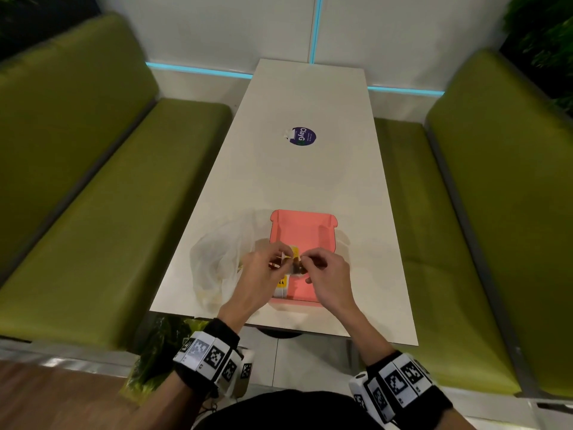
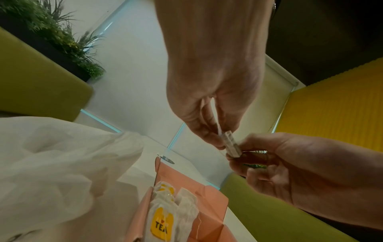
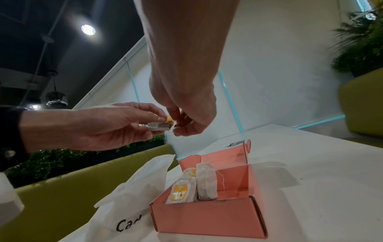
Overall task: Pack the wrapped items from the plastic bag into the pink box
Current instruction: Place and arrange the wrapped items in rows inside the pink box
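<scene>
The pink box (image 1: 302, 226) stands open on the table near its front edge, with several wrapped tea bags (image 3: 205, 180) upright along its left side. One of them shows a yellow TEA label (image 2: 161, 223). Above the box, my left hand (image 1: 282, 259) and right hand (image 1: 306, 259) meet and both pinch one small wrapped tea bag (image 3: 159, 127) with a yellow tag. In the left wrist view this tea bag (image 2: 231, 145) sits between left hand fingertips (image 2: 209, 139) and right hand fingertips (image 2: 238, 162). The white plastic bag (image 1: 217, 259) lies crumpled just left of the box.
A long white table (image 1: 294, 181) runs away from me, with a round purple sticker (image 1: 303, 136) at mid-length. Green benches (image 1: 108, 197) flank it on both sides, and a white wall closes the far end. Plants sit behind the backrests.
</scene>
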